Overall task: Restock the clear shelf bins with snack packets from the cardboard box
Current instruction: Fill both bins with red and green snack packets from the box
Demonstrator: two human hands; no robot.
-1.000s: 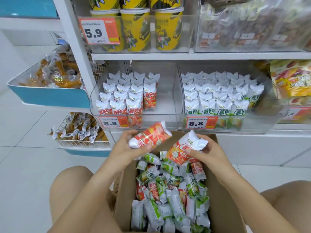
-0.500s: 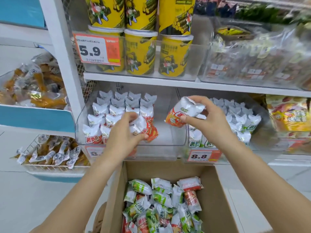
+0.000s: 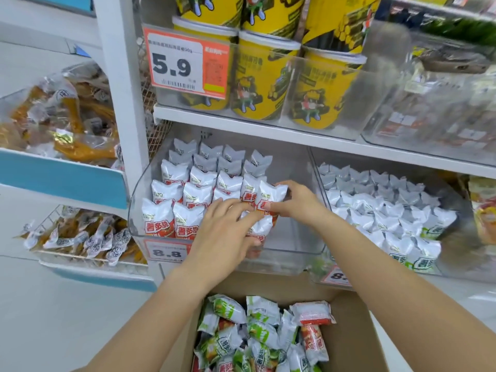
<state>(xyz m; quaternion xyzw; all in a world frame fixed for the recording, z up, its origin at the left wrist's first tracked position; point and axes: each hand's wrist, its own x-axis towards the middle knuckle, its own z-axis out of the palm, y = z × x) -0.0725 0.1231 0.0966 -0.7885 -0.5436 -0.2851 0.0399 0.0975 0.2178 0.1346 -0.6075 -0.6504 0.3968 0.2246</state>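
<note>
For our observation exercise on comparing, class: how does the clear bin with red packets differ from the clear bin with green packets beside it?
The red-packet bin has bare floor along its right side; the green-packet bin looks packed nearly across. Both hands, left hand and right hand, reach into the red-packet bin; none reaches into the green-packet bin. Its packets bear red labels, the other's green. Both are clear, share one shelf and hold upright white packets.

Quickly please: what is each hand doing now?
Left hand: holding a red packet in the left bin.
Right hand: pinching another red packet.
</note>
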